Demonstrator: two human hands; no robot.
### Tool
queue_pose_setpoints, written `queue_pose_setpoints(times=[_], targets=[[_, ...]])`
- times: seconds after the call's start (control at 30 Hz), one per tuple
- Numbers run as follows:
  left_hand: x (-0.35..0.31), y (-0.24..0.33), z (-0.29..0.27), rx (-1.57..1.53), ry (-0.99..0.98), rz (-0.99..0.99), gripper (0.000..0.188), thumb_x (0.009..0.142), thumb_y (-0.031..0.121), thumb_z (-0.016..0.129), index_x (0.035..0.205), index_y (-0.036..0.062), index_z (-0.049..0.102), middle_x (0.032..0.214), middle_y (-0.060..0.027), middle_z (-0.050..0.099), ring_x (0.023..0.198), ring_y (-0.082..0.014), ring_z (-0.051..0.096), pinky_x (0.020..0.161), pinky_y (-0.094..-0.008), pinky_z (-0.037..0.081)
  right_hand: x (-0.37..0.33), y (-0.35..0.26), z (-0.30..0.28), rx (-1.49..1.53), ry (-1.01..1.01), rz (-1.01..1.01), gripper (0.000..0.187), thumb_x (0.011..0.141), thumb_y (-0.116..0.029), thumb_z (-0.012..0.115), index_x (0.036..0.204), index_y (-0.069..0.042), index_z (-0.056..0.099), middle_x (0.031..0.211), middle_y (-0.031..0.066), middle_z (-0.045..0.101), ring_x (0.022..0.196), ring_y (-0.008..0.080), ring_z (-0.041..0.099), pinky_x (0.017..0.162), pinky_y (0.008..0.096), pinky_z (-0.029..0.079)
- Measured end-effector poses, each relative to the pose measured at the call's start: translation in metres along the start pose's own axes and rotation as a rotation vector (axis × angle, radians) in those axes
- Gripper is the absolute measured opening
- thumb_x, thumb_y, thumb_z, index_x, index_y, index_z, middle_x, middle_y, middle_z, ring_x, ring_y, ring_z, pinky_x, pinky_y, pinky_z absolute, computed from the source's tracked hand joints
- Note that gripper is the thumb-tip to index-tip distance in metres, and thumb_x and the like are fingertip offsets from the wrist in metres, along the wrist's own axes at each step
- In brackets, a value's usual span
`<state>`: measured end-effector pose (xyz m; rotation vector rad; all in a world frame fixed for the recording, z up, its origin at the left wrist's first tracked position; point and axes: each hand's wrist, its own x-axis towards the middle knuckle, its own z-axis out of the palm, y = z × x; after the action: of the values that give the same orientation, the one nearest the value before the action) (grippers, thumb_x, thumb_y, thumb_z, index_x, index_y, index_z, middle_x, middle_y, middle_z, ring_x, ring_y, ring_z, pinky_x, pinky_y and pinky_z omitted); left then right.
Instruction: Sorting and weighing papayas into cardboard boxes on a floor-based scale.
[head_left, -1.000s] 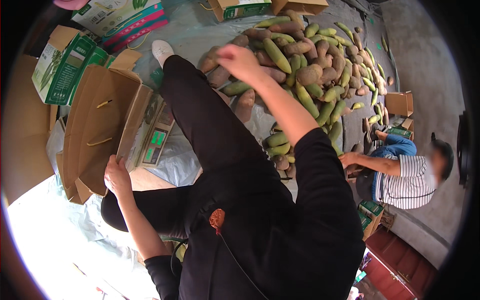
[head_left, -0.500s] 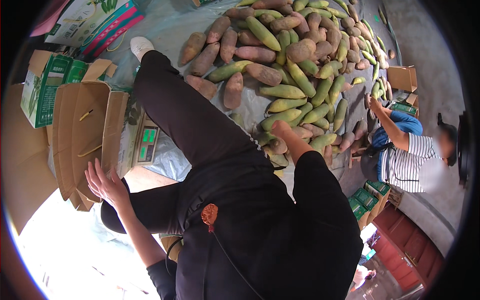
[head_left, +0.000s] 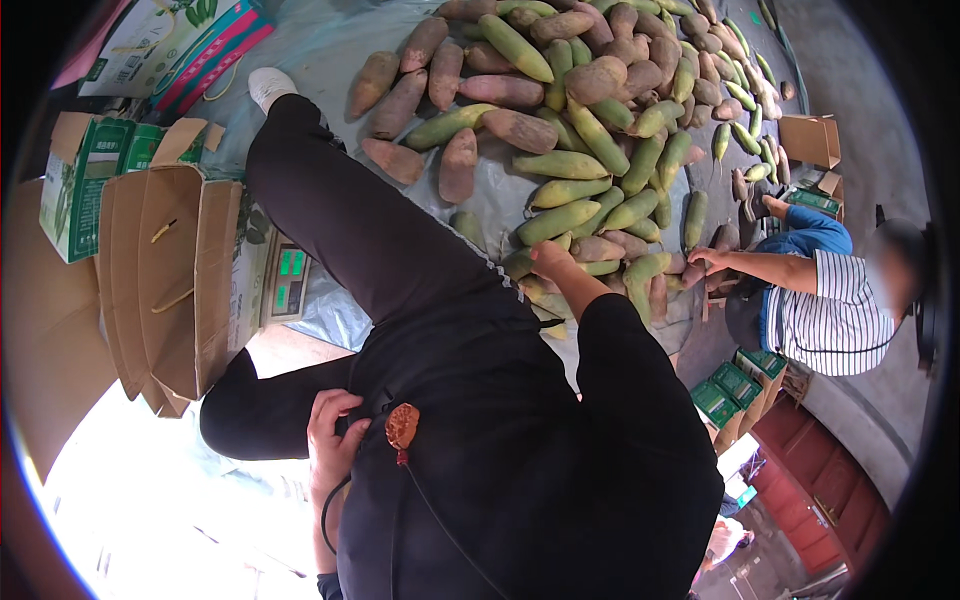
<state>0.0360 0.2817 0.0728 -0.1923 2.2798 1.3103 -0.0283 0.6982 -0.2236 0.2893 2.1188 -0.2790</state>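
Observation:
My left hand point(head_left: 334, 440) is drawn in at the front of my black top, fingers curled; what they hold, if anything, is hidden. Beside it hangs an orange-brown pendant point(head_left: 402, 426) on a cord. My right hand point(head_left: 549, 260) reaches down to the near edge of a big heap of roots, closed, its fingertips out of sight. Touching or close by lie green radishes point(head_left: 556, 222) and brownish-pink roots point(head_left: 598, 249). Left of my knee an open cardboard carton point(head_left: 213, 280) stands against a scale point(head_left: 288, 278) with a lit green display.
Green-and-white cartons point(head_left: 82, 190) stand behind the open one. A co-worker in a striped shirt point(head_left: 830, 315) sits at the right, one hand point(head_left: 710, 259) at the heap's edge. More green boxes point(head_left: 735, 382) are stacked near that person. Plastic sheeting point(head_left: 330, 60) covers the floor.
My left hand has left the open carton's side and come in to my body, its fingers now curled. My right hand stays at the heap. The co-worker's arm has swung nearer.

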Motion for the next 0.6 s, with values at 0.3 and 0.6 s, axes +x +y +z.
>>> queue_pose_setpoints(times=[0.3,0.6], targets=[[0.009,-0.004,0.007,0.267,0.309,0.058,0.011,0.073,-0.005,0.059,0.080,0.0025,0.054,0.077,-0.0102,0.054,0.071,-0.0260,0.055,0.064,-0.0335,0.044,-0.011,0.000,-0.024,0.066,0.019,0.095,0.028,0.073,-0.016,0.066,0.101,-0.016,0.064,0.103,0.0107,0.064,0.102,0.0279,0.060,0.086,0.0362,0.048],[0.015,-0.006,0.004,0.264,0.456,0.042,0.007,0.075,-0.002,0.057,0.081,0.0020,0.054,0.077,-0.0094,0.055,0.071,-0.0248,0.054,0.065,-0.0321,0.043,-0.041,0.003,-0.050,-0.090,-0.118,0.074,0.041,0.071,-0.025,0.071,0.110,-0.020,0.061,0.109,0.0074,0.062,0.106,0.0262,0.057,0.087,0.0380,0.047]])
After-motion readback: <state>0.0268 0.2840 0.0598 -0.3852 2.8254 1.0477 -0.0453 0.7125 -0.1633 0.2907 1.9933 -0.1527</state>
